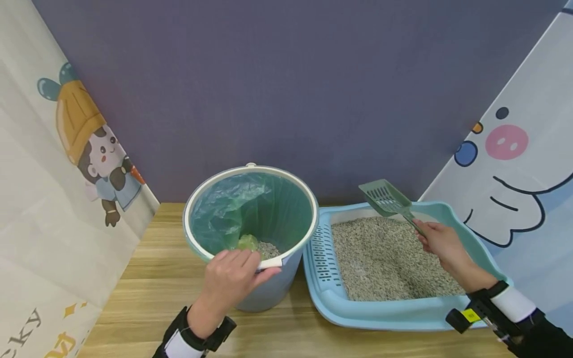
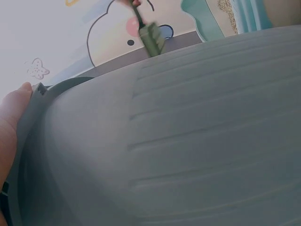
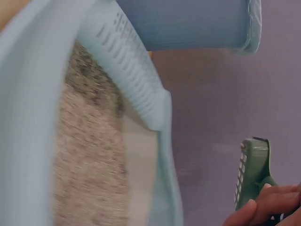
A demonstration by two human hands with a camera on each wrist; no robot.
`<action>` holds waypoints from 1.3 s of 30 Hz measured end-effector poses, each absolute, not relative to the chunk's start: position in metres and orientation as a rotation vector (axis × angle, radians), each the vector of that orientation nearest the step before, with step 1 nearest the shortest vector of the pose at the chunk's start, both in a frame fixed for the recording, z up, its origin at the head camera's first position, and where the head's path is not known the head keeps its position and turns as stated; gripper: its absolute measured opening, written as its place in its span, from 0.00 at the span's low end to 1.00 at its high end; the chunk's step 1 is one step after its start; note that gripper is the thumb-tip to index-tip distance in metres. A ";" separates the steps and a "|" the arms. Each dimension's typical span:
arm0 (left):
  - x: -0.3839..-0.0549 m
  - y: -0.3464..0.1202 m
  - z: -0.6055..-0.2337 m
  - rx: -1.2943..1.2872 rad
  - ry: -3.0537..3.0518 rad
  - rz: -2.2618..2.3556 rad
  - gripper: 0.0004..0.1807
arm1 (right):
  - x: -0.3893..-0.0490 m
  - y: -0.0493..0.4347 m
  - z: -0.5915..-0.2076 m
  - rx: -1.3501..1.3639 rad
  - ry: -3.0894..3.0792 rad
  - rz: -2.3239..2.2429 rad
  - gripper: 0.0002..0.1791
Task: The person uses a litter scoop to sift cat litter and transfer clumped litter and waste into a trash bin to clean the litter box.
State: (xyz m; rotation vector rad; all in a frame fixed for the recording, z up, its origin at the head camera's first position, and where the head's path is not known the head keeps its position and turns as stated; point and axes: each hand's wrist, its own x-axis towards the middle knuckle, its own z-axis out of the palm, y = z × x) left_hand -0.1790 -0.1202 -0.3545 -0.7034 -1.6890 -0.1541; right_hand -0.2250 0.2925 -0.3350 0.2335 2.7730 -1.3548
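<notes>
My left hand (image 1: 234, 279) grips the near rim of a round trash can (image 1: 267, 293), its thumb lying along the white rim band. The can stands upright and is lined with a translucent green bag (image 1: 224, 209); a yellow-green lump (image 1: 247, 242) and some grey litter lie at the bottom. In my right hand (image 1: 445, 248) I hold a green slotted litter scoop (image 1: 386, 198) by its handle, raised over the back of a blue litter box (image 1: 380, 314). Grey-beige cat litter (image 1: 385, 263) fills the box. No litter shows on the scoop's slotted face.
Both containers stand side by side on a wood-grain surface (image 1: 134, 293). Behind them rises a dark purple-grey panel (image 1: 286, 89). Printed cartoon sheets (image 1: 49, 199) hang at left and right. The litter box has a perforated ledge (image 1: 324, 253) on the can's side.
</notes>
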 end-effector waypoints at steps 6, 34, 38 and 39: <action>-0.177 -0.121 -0.353 -0.697 -1.674 -0.153 0.31 | -0.234 0.245 -0.288 0.064 2.865 -1.277 0.28; -0.180 -0.120 -0.352 -0.693 -1.643 -0.171 0.30 | -0.268 0.130 -0.283 -2.288 3.654 0.874 0.16; -0.181 -0.121 -0.353 -0.689 -1.645 -0.171 0.30 | -0.266 0.138 -0.285 -2.255 3.665 0.608 0.18; -0.181 -0.121 -0.354 -0.687 -1.648 -0.172 0.30 | -0.265 0.141 -0.286 -2.242 3.677 0.548 0.18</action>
